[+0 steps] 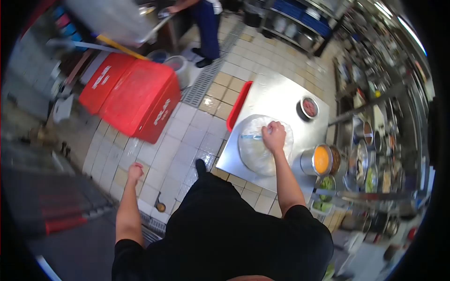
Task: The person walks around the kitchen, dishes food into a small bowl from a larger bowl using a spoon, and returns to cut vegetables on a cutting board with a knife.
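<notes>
A large round bundle wrapped in clear plastic, with a blue strip across it, sits on the steel table. On its upper right part rests my right hand, fingers curled and pressed onto the plastic, pinching it. My left hand hangs over the tiled floor at the left, its fingers curled in with nothing visible in them. Behind the bundle stands a metal bowl of reddish food. To its right is a metal pot of orange liquid.
Red lidded bins stand at the left, beside a white bucket. A red tray lies along the table's left edge. Another person stands at the back. Food containers line the counter at the right.
</notes>
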`<action>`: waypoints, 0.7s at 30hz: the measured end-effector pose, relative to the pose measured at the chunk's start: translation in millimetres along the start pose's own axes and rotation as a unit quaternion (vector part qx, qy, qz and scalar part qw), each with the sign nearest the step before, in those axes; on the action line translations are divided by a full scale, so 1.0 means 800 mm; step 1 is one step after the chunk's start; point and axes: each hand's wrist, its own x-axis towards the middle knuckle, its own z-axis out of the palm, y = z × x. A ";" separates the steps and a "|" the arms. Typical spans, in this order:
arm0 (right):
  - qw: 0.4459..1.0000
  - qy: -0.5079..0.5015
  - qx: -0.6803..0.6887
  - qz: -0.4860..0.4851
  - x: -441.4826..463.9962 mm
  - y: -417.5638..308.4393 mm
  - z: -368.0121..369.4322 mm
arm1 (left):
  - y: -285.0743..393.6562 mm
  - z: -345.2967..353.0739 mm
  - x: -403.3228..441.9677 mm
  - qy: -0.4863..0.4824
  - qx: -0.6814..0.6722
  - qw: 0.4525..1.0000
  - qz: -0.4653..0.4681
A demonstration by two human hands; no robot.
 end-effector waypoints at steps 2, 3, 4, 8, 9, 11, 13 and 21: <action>1.000 -0.012 0.004 0.013 0.008 -0.007 -0.003 | 0.107 -0.009 0.050 -0.019 -0.080 0.996 0.020; 0.999 -0.017 0.000 0.027 0.013 -0.006 -0.005 | 0.155 -0.003 0.087 -0.027 -0.119 0.992 0.030; 0.999 -0.023 -0.002 0.037 0.016 -0.008 -0.004 | 0.184 0.009 0.121 -0.050 -0.089 0.993 0.059; 0.997 -0.036 0.014 0.072 0.032 -0.014 0.004 | 0.100 0.019 0.245 -0.133 0.177 0.958 0.185; 0.995 -0.043 0.014 0.091 0.036 -0.017 0.008 | 0.153 0.011 0.208 -0.218 0.334 0.912 0.094; 0.990 -0.062 0.015 0.127 0.043 -0.020 0.014 | 0.085 -0.007 0.261 -0.354 0.363 0.862 -0.009; 0.984 -0.081 0.009 0.157 0.049 -0.022 0.007 | 0.048 -0.029 0.290 -0.418 0.588 0.617 0.315; 0.966 -0.128 -0.026 0.225 0.208 -0.068 0.004 | 0.086 0.022 0.411 -0.493 0.569 0.553 0.356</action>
